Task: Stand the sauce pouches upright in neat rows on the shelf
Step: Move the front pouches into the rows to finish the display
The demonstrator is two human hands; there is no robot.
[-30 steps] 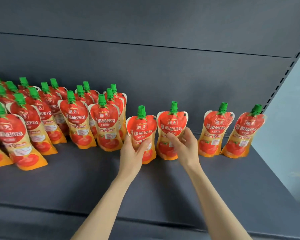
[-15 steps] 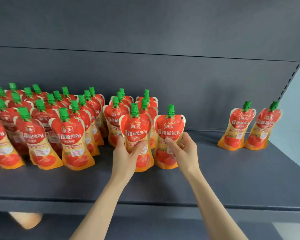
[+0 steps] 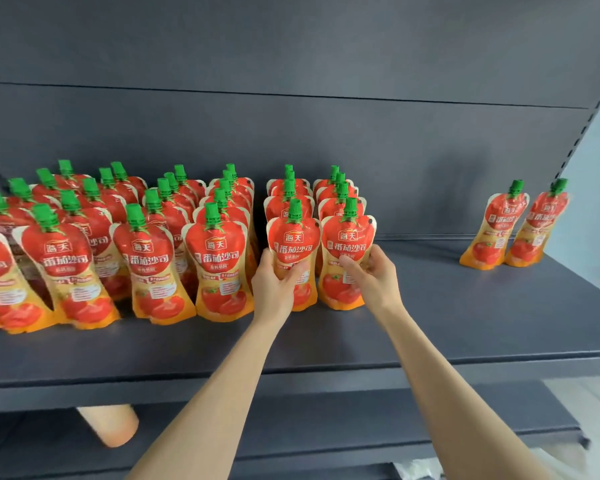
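You stand at a shop display: a dark grey metal shelf (image 3: 430, 327) with a slotted upright (image 3: 584, 128) holds rows of identical sauce pouches (image 3: 219, 258) facing outward.

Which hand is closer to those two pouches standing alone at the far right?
Right. The right hand grips a front-row pouch, nearer the two lone pouches; the left hand holds its neighbouring pouch, farther away.

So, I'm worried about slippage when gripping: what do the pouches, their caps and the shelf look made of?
Sauce pouch: looks like glossy printed plastic film, with highlights and soft creases. Green cap: seemingly hard moulded plastic with a ribbed surface. Shelf: probably painted metal, matte dark grey, flat with a folded front edge.
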